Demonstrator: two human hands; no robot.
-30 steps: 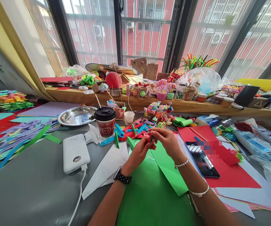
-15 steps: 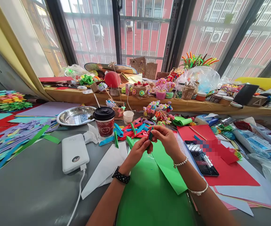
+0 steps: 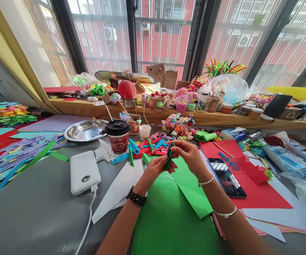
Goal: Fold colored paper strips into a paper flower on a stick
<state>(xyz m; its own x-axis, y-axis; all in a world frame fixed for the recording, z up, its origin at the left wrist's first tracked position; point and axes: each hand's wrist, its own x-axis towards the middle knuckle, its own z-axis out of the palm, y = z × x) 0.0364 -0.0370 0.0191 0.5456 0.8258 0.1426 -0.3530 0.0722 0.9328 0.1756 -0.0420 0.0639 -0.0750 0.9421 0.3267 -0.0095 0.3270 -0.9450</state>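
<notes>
Between my hands is a small folded green paper piece (image 3: 169,156), dark on its shaded side and held upright. My left hand (image 3: 157,167) pinches its lower part. The fingers of my right hand (image 3: 185,152) close on its upper edge. Beneath them lies a cut sheet of green paper (image 3: 192,194) on a green mat (image 3: 169,226). Just beyond my hands is a pile of folded red, blue and green paper strips (image 3: 153,144). A folded green strip (image 3: 131,157) stands left of my left hand.
At left are a white power bank (image 3: 85,173) with a cable, a lidded coffee cup (image 3: 117,138), and a metal plate (image 3: 85,130). A phone (image 3: 227,179) lies on red paper (image 3: 267,194) at right. Behind, crafts crowd the windowsill (image 3: 94,112).
The folded green paper has turned in my hands, so more of its green side shows. My hands have otherwise stayed in nearly the same place.
</notes>
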